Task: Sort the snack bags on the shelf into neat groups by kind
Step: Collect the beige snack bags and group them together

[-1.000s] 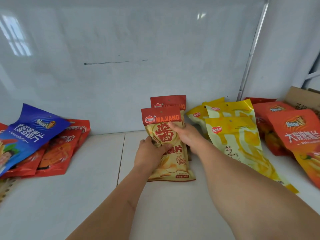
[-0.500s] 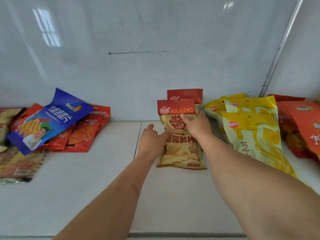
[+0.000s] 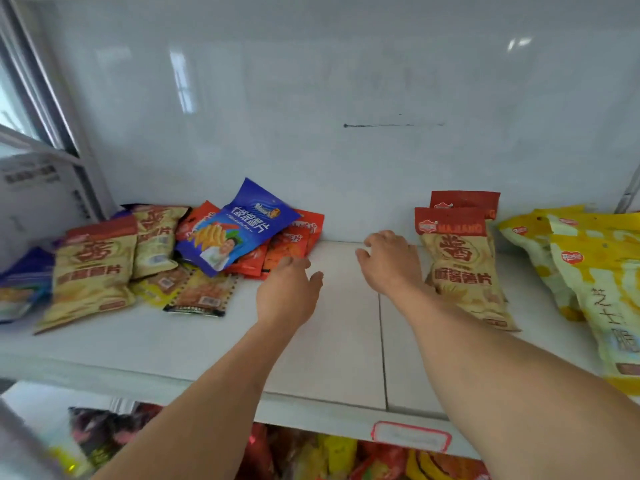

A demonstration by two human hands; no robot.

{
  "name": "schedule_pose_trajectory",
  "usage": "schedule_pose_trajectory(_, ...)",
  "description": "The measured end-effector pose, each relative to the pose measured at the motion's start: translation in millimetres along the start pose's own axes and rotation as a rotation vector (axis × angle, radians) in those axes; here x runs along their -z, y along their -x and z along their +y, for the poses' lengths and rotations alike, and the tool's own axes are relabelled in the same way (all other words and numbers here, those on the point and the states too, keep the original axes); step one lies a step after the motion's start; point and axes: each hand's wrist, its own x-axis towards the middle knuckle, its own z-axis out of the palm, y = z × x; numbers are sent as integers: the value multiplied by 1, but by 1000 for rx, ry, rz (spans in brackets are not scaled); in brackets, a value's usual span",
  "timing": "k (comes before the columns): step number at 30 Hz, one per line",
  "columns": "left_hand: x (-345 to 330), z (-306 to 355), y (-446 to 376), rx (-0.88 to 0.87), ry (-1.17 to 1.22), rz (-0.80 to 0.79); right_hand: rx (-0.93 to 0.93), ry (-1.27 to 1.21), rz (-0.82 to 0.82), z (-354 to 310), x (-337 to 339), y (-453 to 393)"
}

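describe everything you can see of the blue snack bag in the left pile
The blue snack bag is a glossy, plastic-looking pouch with white lettering, a fries picture and a printed figure. It looks sealed and lies tilted on top of the orange-red bags, its top corner leaning toward the back wall. Neither hand touches it.

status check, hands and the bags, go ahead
Left hand and right hand open, empty. MAJIANG pair stacked right. Blue bag atop mixed pile, unsorted.

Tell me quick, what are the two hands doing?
Left hand: open, holding nothing, reaching toward the mixed pile.
Right hand: open, holding nothing, beside the tan bags.
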Motion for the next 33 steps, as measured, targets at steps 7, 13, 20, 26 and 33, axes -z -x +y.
schedule_pose_trajectory(7,57,-110,10,4,-34,52,30,-85,-29,-135,-25,22)
schedule_pose_trajectory(13,97,-193,1,73,-1,82,60,-224,-63,-235,-43,13)
schedule_pose_trajectory(20,124,-279,-45,298,-56,214,86,-440,-168,-333,-75,-26)
schedule_pose_trajectory(26,125,-337,-81,528,-178,54,-18,-535,-252,-379,-106,-70)
schedule_pose_trajectory(33,121,-351,-88,383,-140,78,-280,-605,-336,-399,-123,-88)
